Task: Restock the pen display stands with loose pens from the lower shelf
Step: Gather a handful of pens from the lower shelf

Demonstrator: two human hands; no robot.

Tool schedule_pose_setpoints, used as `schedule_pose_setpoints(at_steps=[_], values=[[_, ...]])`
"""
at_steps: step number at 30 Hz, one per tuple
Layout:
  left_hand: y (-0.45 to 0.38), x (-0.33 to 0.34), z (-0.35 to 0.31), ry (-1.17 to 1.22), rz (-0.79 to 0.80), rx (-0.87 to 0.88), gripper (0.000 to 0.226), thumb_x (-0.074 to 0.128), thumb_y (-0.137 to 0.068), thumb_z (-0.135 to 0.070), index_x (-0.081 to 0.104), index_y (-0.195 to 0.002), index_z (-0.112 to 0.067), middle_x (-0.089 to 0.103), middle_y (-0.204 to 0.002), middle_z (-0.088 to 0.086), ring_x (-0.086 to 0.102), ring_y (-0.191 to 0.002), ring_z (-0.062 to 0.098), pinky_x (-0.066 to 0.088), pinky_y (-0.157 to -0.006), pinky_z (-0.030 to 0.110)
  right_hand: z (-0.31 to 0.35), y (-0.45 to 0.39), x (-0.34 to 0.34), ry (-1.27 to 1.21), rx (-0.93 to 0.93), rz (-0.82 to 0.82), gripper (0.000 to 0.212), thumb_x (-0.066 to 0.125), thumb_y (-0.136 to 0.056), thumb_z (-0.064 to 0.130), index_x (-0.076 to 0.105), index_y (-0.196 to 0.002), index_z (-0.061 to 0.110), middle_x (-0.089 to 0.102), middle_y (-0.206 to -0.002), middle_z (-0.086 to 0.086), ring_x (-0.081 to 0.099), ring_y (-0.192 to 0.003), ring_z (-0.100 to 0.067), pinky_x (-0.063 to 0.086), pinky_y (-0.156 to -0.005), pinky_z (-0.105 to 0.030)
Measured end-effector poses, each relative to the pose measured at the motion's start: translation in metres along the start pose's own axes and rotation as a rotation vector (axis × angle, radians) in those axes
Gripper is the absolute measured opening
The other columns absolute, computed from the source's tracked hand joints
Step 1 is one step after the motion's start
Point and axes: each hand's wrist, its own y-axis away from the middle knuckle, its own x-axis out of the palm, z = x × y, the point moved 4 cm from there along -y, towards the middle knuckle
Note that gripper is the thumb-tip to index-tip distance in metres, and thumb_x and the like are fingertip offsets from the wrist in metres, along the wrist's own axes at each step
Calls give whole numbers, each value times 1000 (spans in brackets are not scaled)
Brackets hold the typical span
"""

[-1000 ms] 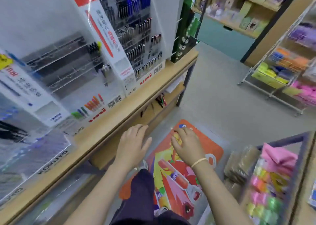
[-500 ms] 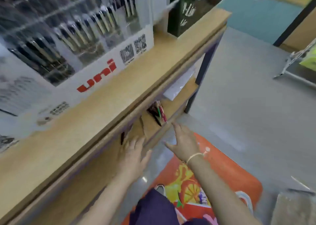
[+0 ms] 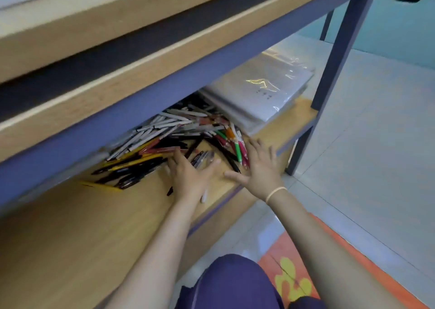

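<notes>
A heap of loose pens (image 3: pixel 169 134), white, black, yellow, red and green, lies on the wooden lower shelf (image 3: pixel 70 226) under the counter. My left hand (image 3: pixel 188 177) lies flat with spread fingers on the pens at the heap's front edge; a couple of pens poke out from beneath it. My right hand (image 3: pixel 259 167) is spread flat just right of it, fingertips touching green and red pens. Neither hand grips anything. The pen display stands are out of view.
The counter's thick wooden edge (image 3: pixel 141 57) overhangs the shelf closely. A stack of plastic-wrapped grey pads (image 3: pixel 263 90) sits right of the pens. A dark metal leg (image 3: pixel 329 78) stands at the shelf's right end. An orange floor mat (image 3: pixel 353 250) lies below.
The view dropped from the pen displays to the lower shelf. Both hands went forward from in front of the counter into the shelf and now rest on the pen heap.
</notes>
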Motion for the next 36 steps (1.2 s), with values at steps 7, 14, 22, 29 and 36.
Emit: schedule_pose_setpoints(at_steps=[7, 14, 22, 29, 36], values=[[-15, 13, -23, 162, 123, 98, 105, 86, -77, -30, 20, -158, -24, 29, -160, 8, 26, -147, 26, 30, -117, 42, 1, -8, -3, -63, 0, -94, 115, 9, -71, 95, 32, -154, 18, 36, -155, -5, 18, -148, -23, 0, -119, -45], [6, -8, -2, -148, 54, 153, 96, 87, -72, -46, 38, -150, -18, 45, -150, 5, 35, -141, 27, 32, -116, 45, -5, -11, -2, -97, 10, -103, 107, 23, -75, 91, 43, -148, 15, 46, -147, -7, 31, -142, -26, 15, -117, -51], [9, -5, -12, -197, 51, 78, 46, 69, -94, -34, 60, -130, -5, 64, -129, 11, 59, -118, 28, 47, -95, 36, -11, -6, 0, -133, -45, -116, 106, 31, -74, 85, 37, -151, 13, 38, -155, -8, 21, -148, -24, 3, -121, -45], [7, -3, -16, -303, 164, 91, 33, 57, -101, -34, 62, -122, -9, 65, -123, 10, 60, -111, 28, 50, -88, 38, -9, -5, 0, -121, -54, -110, 108, 31, -73, 86, 37, -151, 12, 39, -153, -7, 21, -147, -25, 4, -120, -46], [11, -10, -14, 251, 349, -130, 23, 54, -104, -20, 63, -112, 0, 73, -89, 11, 72, -70, 23, 59, -64, 31, -10, -8, -4, -120, -26, -129, 98, 32, -77, 80, 46, -146, 11, 49, -145, -10, 32, -143, -28, 16, -118, -49]])
